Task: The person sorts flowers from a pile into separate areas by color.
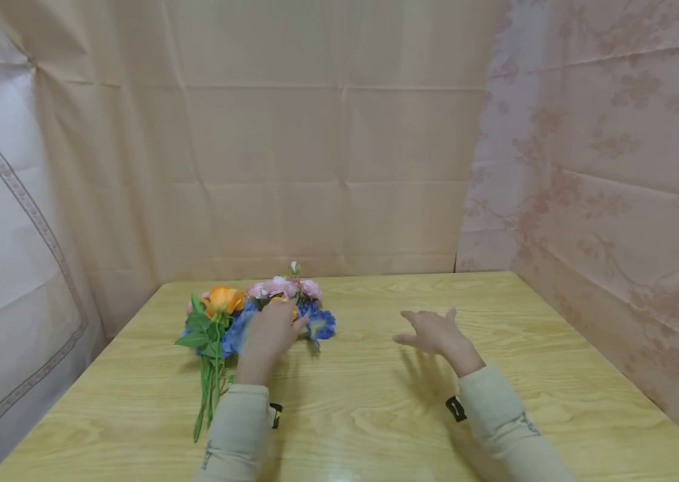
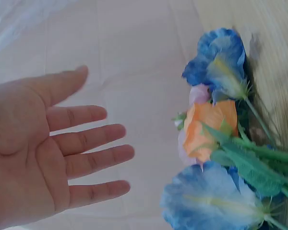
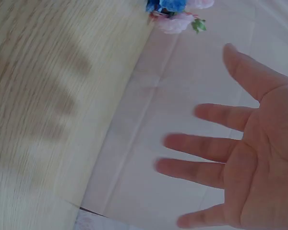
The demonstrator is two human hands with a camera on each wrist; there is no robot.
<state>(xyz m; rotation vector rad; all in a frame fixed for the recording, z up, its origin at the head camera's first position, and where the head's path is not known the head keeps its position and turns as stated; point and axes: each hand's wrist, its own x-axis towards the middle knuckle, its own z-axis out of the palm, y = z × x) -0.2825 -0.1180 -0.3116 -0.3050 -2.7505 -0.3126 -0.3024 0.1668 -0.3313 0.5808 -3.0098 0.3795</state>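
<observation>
Artificial flowers lie in two loose groups on the left half of the table. An orange flower (image 1: 223, 300) with green leaves and long stems (image 1: 203, 395) is at the left, blue petals beside it. Pink flowers (image 1: 279, 287) and a blue flower (image 1: 320, 323) lie farther back. My left hand (image 1: 269, 333) hovers over the flowers, overlapping them in the head view; its fingers (image 2: 93, 165) are extended and hold nothing. Well to the right of the flowers, my right hand (image 1: 434, 333) is above the table with fingers (image 3: 197, 171) spread, holding nothing.
The flowers lie on a wood-grain table (image 1: 363, 402) whose back edge meets a beige curtain (image 1: 327, 167). A floral-patterned cloth (image 1: 628, 201) hangs along the right side, and a pale cloth (image 1: 8, 268) with a dark trim band hangs at the left.
</observation>
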